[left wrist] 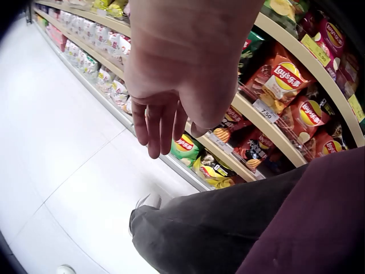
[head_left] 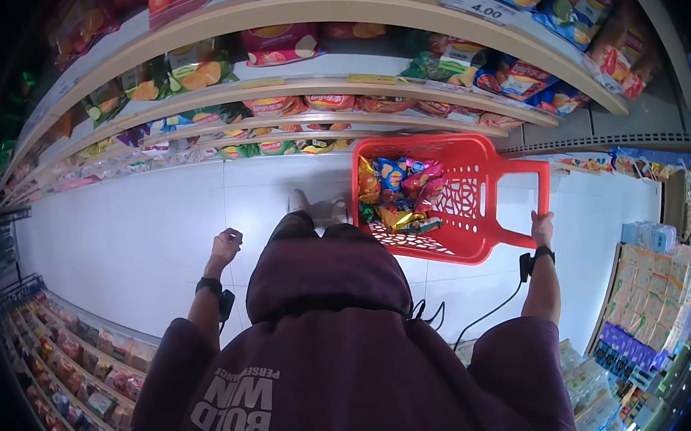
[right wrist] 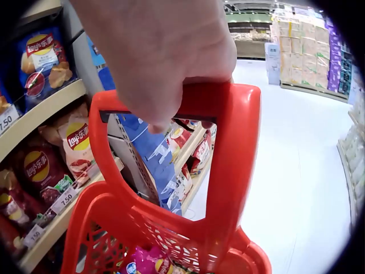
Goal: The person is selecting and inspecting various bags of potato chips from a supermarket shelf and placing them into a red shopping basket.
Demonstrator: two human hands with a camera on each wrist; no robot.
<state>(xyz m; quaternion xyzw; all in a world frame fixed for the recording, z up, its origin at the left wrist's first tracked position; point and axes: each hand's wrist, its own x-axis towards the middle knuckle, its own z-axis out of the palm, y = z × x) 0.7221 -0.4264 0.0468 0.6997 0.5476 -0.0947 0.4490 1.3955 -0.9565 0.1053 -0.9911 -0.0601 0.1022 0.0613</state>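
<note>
At the right of the head view, my right hand [head_left: 543, 228] grips the handle [head_left: 542, 194] of a red plastic shopping basket [head_left: 483, 242]. The right wrist view shows that hand [right wrist: 171, 63] wrapped over the top bar of the handle. Several bright snack bags [head_left: 396, 188] lie at the far end of the basket, blue, pink, gold and green. My left hand [head_left: 226, 245] hangs beside my body with nothing in it. In the left wrist view its fingers [left wrist: 153, 123] point loosely downward, in front of the chip shelves.
Shelves of chip bags [head_left: 281, 44] with price tags [head_left: 475, 5] curve across the front. More packed shelves [head_left: 75, 362] stand behind on the left. Stacked cartons [head_left: 648, 298] stand at the right. White tiled floor [head_left: 123, 239] runs between, with my feet [head_left: 321, 207] near the basket.
</note>
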